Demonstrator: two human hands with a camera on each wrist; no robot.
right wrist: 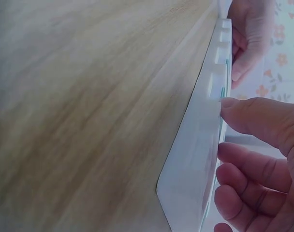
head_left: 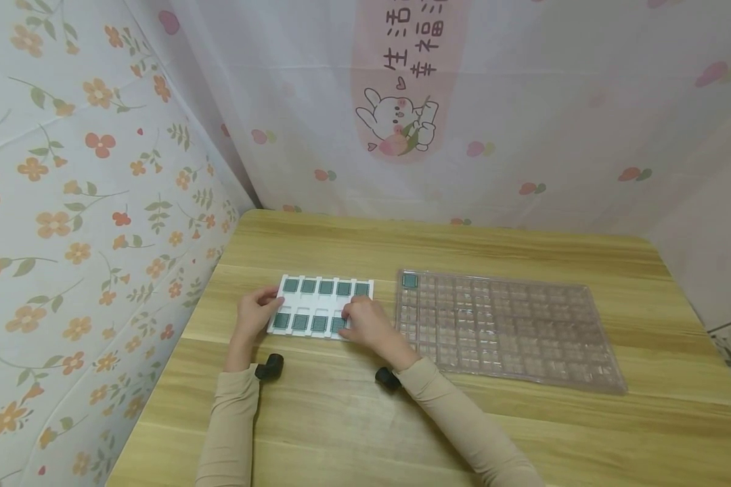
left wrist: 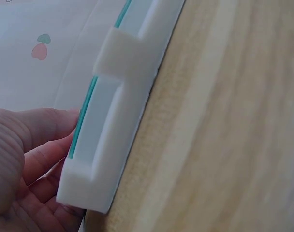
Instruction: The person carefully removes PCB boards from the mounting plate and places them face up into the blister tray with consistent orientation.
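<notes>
A white tray lies on the table with two rows of square green chips. My left hand grips its left end, thumb over the edge beside a green chip and the other fingers behind the tray in the left wrist view. At the right end, my right hand has thumb and forefinger on opposite edges of a lower-row green chip, which still lies in its slot. The other right fingers are curled close to the tray face in the right wrist view. This hand hides the tray's lower right corner.
Right of the white tray lies a large clear plastic tray with many small compartments; one green chip sits in its far left corner compartment. Black wrist mounts hang by both sleeves. A patterned curtain stands behind the wooden table.
</notes>
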